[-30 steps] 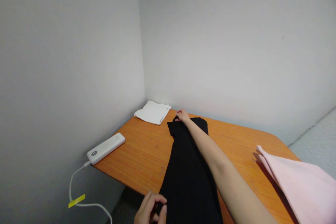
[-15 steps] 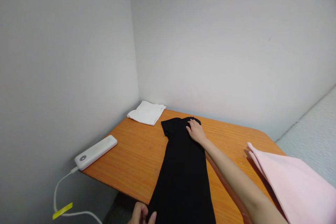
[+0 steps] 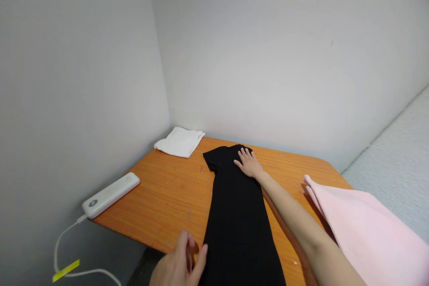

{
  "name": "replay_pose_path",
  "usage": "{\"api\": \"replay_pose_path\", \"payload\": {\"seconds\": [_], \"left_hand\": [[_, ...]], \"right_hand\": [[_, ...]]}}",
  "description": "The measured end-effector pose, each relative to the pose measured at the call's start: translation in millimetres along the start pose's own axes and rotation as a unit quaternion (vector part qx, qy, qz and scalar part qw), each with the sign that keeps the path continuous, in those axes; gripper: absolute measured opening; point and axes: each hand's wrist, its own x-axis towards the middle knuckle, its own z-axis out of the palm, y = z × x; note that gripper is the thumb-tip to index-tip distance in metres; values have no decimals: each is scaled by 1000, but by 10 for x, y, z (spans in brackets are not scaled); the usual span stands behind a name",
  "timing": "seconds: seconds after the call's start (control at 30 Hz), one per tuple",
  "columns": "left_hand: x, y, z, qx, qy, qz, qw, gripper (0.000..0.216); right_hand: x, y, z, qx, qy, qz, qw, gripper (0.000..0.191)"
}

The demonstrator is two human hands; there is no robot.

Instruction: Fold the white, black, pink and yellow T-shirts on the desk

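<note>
A long black garment [image 3: 236,214] lies folded into a narrow strip on the orange wooden table [image 3: 167,192], running from the near edge toward the wall. My right hand [image 3: 248,163] rests flat on its far end, fingers stretched out. My left hand [image 3: 179,264] is at the table's near edge beside the garment's left side, fingers extended and touching the fabric's edge.
A folded white cloth [image 3: 179,141] sits in the far corner by the walls. A white power bank [image 3: 110,195] with a cable [image 3: 72,250] lies at the table's left edge. A pink garment [image 3: 365,228] covers the right side. Grey walls enclose the left and back.
My right hand moved from gripping the garment's far tip to lying flat on it. My left hand opened out from a curled grip. The view shifted rightward.
</note>
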Motion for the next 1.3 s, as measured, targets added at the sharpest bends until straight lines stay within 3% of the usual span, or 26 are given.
{"api": "replay_pose_path", "payload": {"seconds": [0.1,0.2,0.3,0.4,0.5,0.63,0.77,0.9,1.13,1.2,1.3], "left_hand": [[345,412,-102,27,47,112,992,29],[777,731,152,86,15,252,964,40],[1089,786,539,169,-55,324,929,56],[1203,670,763,214,-95,333,913,71],[1193,614,757,216,-96,333,913,70],[1069,792,647,187,-135,372,899,58],[755,990,675,154,-202,438,862,64],[450,990,757,125,-235,476,838,71],[453,859,832,132,-211,503,828,77],[495,785,953,154,-173,532,814,74],[550,644,1254,202,-70,571,793,57]], "right_hand": [[-14,-73,-42,-2,9,-6,1000,76],[-94,-143,-7,1,4,-5,1000,75],[-204,-180,75,3,-2,-4,1000,73],[-270,-186,144,4,0,3,1000,75],[-278,-177,174,7,1,8,1000,77],[-267,-171,178,18,-3,13,1000,77],[-275,-186,168,26,-5,15,1000,78],[-287,-202,164,28,-7,17,999,77],[-222,-272,87,24,-35,27,999,76],[-153,-368,46,24,-38,22,999,75],[-54,-565,33,29,-36,6,999,70]]}}
